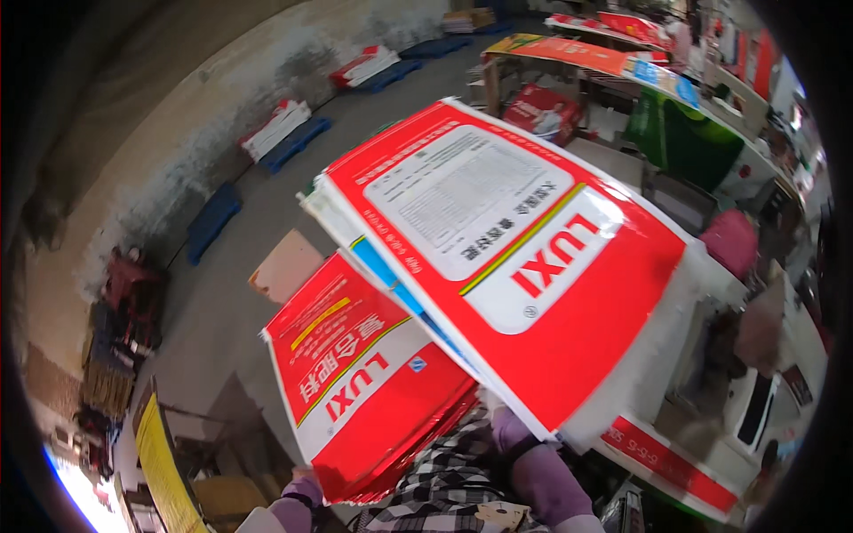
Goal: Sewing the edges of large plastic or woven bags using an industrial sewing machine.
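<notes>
Red-and-white printed sacks lifted in front of the camera, hands mostly hidden.

Upper sack point(506, 266) held flat and tilted, covering the right hand; its grip cannot be told. Left hand point(305, 487), purple-gloved, sits at the lower edge of a stack of sacks point(364, 391) below; whether its fingers close on it is unclear. Checked sleeve point(444, 484) beneath. Grey floor point(222, 302) and blue pallets point(211, 220) lie off left.

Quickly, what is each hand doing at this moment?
Left hand: at the lower red-and-white woven sack stack; grip cannot be told.
Right hand: hidden behind the upper red-and-white sack.
</notes>
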The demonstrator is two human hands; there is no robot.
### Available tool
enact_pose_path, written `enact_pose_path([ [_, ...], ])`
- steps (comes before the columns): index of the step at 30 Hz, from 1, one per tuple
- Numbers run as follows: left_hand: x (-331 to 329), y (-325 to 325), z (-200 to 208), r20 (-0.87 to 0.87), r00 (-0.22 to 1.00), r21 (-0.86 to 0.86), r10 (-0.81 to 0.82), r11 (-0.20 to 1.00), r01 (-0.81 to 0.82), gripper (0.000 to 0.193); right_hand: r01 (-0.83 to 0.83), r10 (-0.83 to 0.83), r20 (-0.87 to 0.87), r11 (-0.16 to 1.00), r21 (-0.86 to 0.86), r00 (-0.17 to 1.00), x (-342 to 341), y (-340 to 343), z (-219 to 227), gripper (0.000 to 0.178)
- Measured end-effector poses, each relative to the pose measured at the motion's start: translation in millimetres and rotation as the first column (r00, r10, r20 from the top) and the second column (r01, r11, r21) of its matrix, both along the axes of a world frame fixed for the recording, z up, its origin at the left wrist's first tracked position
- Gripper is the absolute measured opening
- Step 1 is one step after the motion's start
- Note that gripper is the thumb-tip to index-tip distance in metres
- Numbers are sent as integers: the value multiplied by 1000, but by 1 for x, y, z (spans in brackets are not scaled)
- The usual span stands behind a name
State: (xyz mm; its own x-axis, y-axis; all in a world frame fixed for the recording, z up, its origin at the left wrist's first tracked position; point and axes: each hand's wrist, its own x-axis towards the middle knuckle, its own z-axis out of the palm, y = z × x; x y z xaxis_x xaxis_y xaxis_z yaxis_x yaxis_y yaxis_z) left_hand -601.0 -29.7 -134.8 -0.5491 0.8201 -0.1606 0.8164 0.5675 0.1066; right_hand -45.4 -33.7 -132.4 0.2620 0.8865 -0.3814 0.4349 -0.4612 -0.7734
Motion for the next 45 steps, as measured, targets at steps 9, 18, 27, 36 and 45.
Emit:
enact_pose_path([
  [9, 569, -41, 200, 99, -361, 549, -927, -252, 797, 24, -168, 88, 180, 849, 502, 980, -21, -116, 39, 24],
  [18, 637, -6, 131, 777, -394, 508, -492, 119, 853, 14, 517, -536, -72, 758, 397, 841, 111, -252, 183, 26],
  [27, 616, 0, 178, 775, -337, 532, -534, 265, 804, 13, 443, -553, 47, 713, 543, 832, 138, -151, 175, 30],
  [36, 599, 9, 217, 701, -393, 683, -595, 404, 608, 11, 426, -758, 454, 644, 635, 469, 118, -171, 165, 30],
  [45, 589, 20, 143, 553, -299, 693, -778, 231, 683, 25, 693, -360, -600, 484, 534, 714, 87, -96, 191, 11],
])
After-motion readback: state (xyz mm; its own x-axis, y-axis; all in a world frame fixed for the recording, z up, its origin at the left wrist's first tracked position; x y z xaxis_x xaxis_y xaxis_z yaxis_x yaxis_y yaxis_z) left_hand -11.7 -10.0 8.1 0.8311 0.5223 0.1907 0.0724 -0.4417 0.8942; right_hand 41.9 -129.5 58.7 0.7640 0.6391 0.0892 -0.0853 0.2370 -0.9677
